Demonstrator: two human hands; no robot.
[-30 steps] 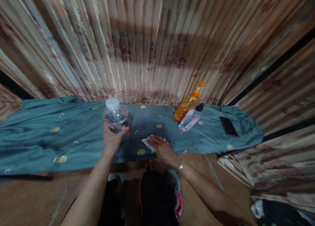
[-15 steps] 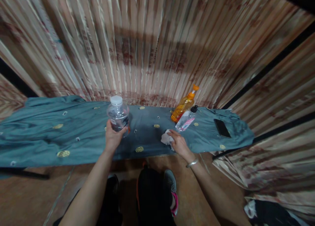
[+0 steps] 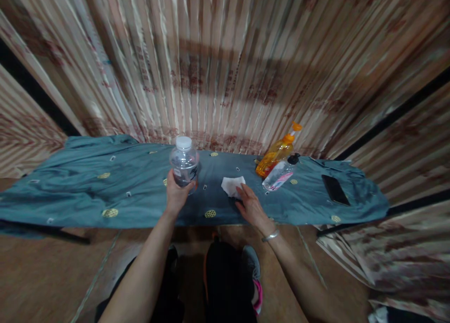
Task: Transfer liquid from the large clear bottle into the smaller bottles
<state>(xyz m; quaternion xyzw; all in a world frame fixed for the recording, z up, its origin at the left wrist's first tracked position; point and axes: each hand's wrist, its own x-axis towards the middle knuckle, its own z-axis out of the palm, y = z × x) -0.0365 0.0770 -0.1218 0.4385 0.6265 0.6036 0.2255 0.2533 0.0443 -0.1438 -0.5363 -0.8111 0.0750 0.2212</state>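
Observation:
A clear plastic bottle with a white cap (image 3: 183, 159) stands upright on the cloth-covered table. My left hand (image 3: 177, 191) is closed around its lower part from the front left. To its right, a white tissue (image 3: 232, 185) lies spread low over the cloth. My right hand (image 3: 251, 206), a silver bangle on its wrist, has its fingertips on the tissue's right edge, pinning it; the thumb sits apart, lower down. Just beyond that hand are a clear bottle with a black top (image 3: 279, 174) and an orange pump bottle (image 3: 276, 155), side by side and seen leaning.
Blue-green patterned cloth (image 3: 140, 173) covers the long narrow table, with wrinkles at the left. A black phone (image 3: 335, 190) lies near the right end. Striped curtain sheeting (image 3: 211, 79) hangs behind, and dark frame poles (image 3: 393, 114) slant at both sides.
The tissue, bunched under my right hand before, now lies flatter with more of it showing. My left hand keeps hold of the bottle. The whole view has shifted slightly.

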